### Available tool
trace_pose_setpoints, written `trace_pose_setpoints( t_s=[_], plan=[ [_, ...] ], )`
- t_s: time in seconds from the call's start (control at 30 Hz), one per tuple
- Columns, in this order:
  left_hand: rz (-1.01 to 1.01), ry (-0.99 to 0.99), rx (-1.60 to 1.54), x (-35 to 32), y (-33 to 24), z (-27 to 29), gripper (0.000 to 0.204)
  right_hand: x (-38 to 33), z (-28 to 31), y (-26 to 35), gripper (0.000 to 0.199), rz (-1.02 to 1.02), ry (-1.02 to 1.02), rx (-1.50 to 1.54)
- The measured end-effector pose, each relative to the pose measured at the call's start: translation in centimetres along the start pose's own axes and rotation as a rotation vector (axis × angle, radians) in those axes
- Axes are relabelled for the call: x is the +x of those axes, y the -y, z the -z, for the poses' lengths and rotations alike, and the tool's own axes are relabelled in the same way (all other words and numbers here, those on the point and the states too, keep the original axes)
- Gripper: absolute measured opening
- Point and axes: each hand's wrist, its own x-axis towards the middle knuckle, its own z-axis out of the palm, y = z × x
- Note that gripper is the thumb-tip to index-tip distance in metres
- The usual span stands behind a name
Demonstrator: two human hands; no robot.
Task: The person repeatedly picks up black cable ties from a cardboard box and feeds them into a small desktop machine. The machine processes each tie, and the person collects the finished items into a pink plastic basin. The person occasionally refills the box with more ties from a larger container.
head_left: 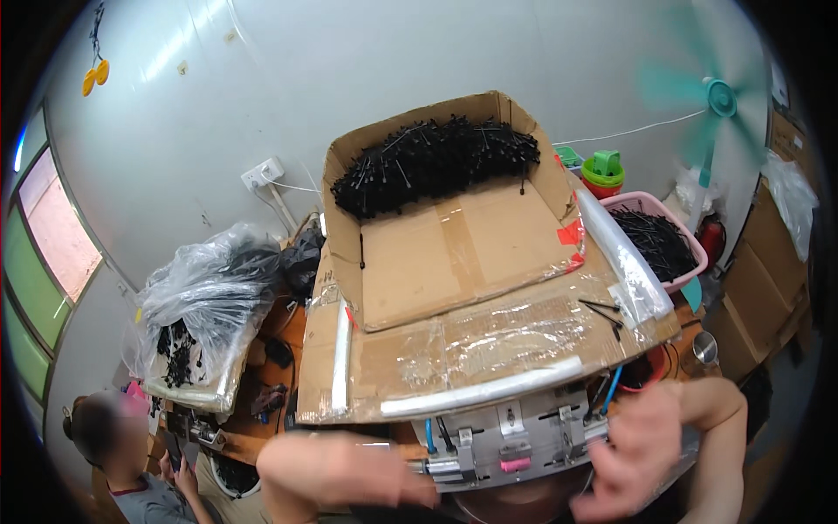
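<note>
the metal clamping fixture (543,432) is flanked by the left hand (345,472) and right hand (644,445), whose blurred fingers' grip cannot be told, while the cardboard box (419,271) is left open beyond them, presumably so its thin black pieces (432,166) can be reached.

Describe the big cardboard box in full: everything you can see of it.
The cardboard box is brown, open-topped and worn-looking, with raised walls at back and sides and a broad front panel on the near side. Clear tape crosses that panel, white strips line its left and front edges, and red patches mark the right side. Thin black pieces are heaped against the back wall; a few lie loose at front right. It stands just beyond the metal fixture; its support underneath is mostly hidden.
</note>
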Motion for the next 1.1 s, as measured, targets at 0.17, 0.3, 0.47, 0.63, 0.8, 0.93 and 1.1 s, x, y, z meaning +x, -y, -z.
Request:
trace_pose_setpoints(
  t_s=[0.17, 0.3, 0.47, 0.63, 0.8, 0.93, 1.1],
  plan=[
    [0.249, -0.833, 0.274, 4.8, 13.6, 14.1, 0.024, -7.4, -8.1, -15.1, 0.018, -0.860, 0.069, -0.004],
    [0.340, -1.306, 0.552, 5.4, 21.8, 28.3, 0.034, -8.0, -16.6, -30.0, 0.029, -1.317, 0.052, 0.244],
    [0.962, -1.161, 0.824, 13.1, 24.8, 37.5, 0.053, -8.4, -24.4, -40.8, 0.051, -1.395, 0.153, 0.011],
    [1.095, -0.949, 0.442, 15.7, 23.1, 36.0, 0.069, -7.6, -29.0, -43.8, 0.067, -1.510, 0.556, -0.049],
    [1.205, -0.918, 0.339, 14.6, 26.1, 38.6, 0.091, -6.1, -30.1, -43.6, 0.069, -1.443, 0.693, 0.103],
    [1.080, -0.904, 0.238, 15.5, 25.9, 37.6, 0.089, -7.0, -29.9, -43.8, 0.073, -1.631, 0.542, 0.271],
    [0.962, -0.935, 0.172, 15.0, 27.6, 37.3, 0.090, -8.0, -30.7, -43.8, 0.087, -1.688, 0.529, 0.357]
  ],
)
